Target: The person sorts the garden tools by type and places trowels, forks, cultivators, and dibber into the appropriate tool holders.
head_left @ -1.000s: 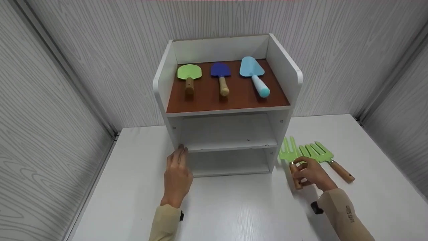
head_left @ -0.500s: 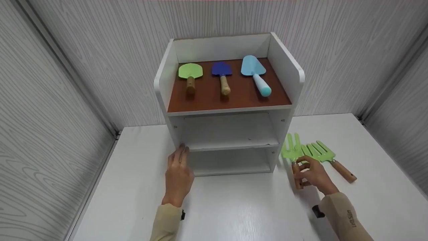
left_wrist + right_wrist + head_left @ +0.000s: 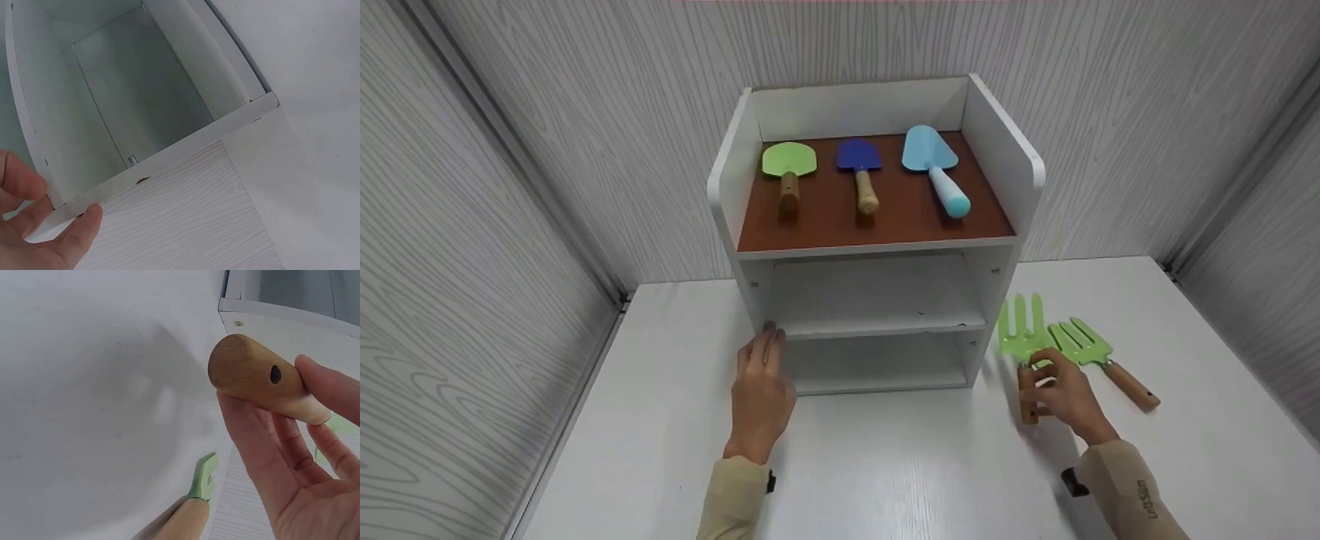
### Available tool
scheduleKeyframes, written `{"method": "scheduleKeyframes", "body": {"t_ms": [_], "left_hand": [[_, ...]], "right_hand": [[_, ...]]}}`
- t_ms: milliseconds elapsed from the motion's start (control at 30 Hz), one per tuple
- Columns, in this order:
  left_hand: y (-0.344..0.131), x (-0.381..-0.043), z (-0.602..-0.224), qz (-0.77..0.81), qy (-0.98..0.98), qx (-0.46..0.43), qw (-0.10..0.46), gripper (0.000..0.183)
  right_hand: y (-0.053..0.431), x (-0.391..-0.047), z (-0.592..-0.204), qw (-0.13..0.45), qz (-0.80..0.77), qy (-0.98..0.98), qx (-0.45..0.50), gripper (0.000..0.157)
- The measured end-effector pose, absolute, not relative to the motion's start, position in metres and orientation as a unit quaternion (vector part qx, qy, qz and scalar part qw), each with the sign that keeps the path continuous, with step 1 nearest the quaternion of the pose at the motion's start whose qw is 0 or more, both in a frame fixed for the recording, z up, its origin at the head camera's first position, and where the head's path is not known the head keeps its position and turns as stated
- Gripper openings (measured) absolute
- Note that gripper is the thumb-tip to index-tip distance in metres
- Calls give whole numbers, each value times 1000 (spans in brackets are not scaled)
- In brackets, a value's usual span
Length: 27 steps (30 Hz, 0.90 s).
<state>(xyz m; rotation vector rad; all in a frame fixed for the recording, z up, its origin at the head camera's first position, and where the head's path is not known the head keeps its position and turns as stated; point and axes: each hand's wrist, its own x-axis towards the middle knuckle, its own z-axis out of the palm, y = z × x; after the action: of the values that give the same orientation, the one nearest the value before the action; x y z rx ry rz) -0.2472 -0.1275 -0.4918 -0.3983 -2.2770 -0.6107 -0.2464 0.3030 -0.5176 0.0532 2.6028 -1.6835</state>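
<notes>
We see the right hand (image 3: 1061,394) with fingers (image 3: 315,385) gripping the wooden handle of a green fork (image 3: 1024,341), on the bench (image 3: 885,465) just right of the white shelf unit (image 3: 1001,161). A 2nd green fork (image 3: 1084,341) lies just beside it. Left hand (image 3: 761,394) rests flat, fingers straight, on the unit's lower left edge. Top shelf holds 3 tools: green spade (image 3: 789,161), blue spade (image 3: 859,157), light blue trowel (image 3: 928,154). The 2 lower shelves show nothing.

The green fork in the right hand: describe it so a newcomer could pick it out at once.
Find the white shelf unit; two green forks lie on the table to its right. The green fork is nearer the unit, its wooden handle pinched by the right hand; the other fork lies untouched.
</notes>
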Motion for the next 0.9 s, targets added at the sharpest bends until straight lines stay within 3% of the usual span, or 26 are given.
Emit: {"method": "scheduleKeyframes", "body": {"t_ms": [433, 900], "left_hand": [[-127, -246, -491, -233, -892, -151, 358, 52], [-127, -248, -492, -226, -886, -158, 373, 48]], "right_hand": [[302, -245, -525, -16, -550, 835, 3, 48], [293, -243, -529, -113, -525, 843, -41, 45]]}}
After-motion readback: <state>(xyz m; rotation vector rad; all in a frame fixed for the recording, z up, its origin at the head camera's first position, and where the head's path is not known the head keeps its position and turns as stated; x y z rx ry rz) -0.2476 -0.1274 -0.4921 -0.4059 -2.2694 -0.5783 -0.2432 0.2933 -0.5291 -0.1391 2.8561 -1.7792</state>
